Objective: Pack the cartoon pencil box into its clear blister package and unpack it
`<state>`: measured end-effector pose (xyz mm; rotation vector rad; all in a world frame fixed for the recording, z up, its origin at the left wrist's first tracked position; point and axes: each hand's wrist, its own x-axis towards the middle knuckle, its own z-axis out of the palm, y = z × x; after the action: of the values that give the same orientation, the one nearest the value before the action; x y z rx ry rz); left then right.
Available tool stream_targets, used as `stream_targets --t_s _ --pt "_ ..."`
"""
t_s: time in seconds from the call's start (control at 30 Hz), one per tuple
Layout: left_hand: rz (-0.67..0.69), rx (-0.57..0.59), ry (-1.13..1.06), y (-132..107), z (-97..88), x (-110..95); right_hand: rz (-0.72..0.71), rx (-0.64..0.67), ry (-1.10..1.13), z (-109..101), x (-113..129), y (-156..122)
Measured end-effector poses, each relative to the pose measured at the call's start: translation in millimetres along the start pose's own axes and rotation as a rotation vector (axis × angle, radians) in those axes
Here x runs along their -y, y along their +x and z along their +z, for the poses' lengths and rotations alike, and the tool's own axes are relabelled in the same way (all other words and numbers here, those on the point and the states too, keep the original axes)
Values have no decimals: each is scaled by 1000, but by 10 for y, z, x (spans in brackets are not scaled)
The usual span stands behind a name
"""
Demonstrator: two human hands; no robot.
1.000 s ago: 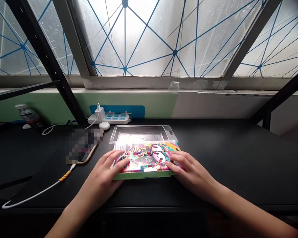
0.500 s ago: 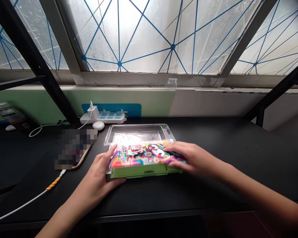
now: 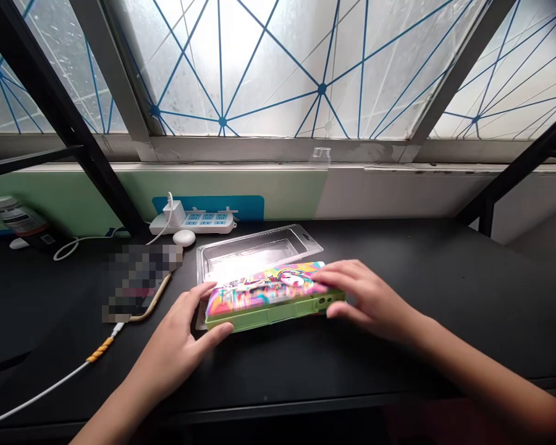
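A pencil case [image 3: 269,303] with a bright cartoon-printed lid and a green base lies between my two hands, its lid down. My left hand [image 3: 180,337] holds its left end, thumb at the front wall and fingers at the far side. At the right end, my right hand [image 3: 361,300] has its fingers over the lid and its thumb by the front corner, near some small dark round marks on the green wall. A clear plastic packaging tray [image 3: 259,247] lies behind and partly beneath the case, which hides its near part.
To the left lies a blurred-out device [image 3: 141,281] with a white cable [image 3: 50,395]. Behind it are a white power strip [image 3: 199,222] and a small white rounded object [image 3: 184,238]. A bottle [image 3: 18,219] stands far left; black frame bars flank the desk [image 3: 421,296].
The pencil case and clear tray have turned slightly, their right ends now farther from me. More of the green front wall shows. My right thumb has shifted to the front corner.
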<state>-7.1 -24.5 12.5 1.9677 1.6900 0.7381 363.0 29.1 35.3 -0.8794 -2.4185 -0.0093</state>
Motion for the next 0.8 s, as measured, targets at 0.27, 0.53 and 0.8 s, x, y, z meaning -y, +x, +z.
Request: stream_targets --t_s 0.27,0.53,0.8 --pt "184 76 6 50 -15 24 223 -42 131 18 5 -119" --pt "93 -3 49 84 45 4 239 152 -11 100 -81 222" --pt "112 52 -32 14 43 55 146 247 -160 282 419 586"
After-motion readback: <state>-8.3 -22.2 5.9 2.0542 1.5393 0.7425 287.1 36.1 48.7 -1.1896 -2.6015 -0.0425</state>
